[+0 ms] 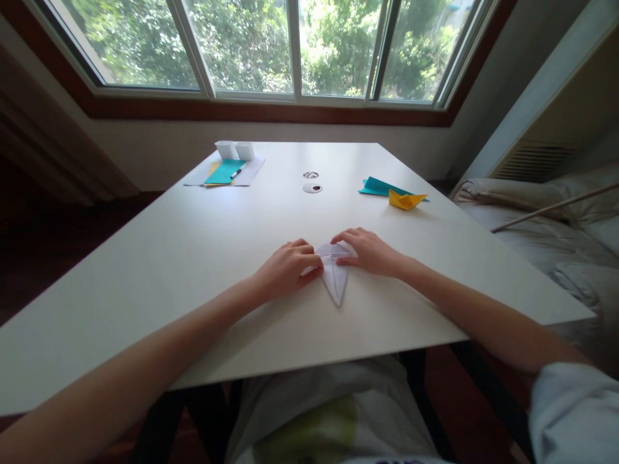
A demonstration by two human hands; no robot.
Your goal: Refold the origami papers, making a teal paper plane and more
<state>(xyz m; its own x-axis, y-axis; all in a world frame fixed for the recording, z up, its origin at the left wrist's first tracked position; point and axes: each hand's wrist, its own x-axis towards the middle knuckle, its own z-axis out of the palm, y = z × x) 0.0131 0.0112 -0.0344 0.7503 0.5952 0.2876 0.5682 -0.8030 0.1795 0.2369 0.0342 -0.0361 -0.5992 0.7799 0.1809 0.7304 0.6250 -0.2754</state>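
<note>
A folded white paper [334,278] lies on the white table [193,258], its narrow tip pointing toward me. My left hand [285,267] presses the paper's upper left edge with curled fingers. My right hand [370,251] presses the upper right part, fingertips flat on the fold. Both hands hold the paper down against the tabletop, and they hide its top portion.
A yellow paper boat [406,200] sits on a teal folded sheet [380,187] at the right. Far left lie teal and yellow sheets [225,172] with a pen [236,172] and small white boxes [235,150]. Two round caps [312,182] mark the table centre. A bed [556,225] stands at the right.
</note>
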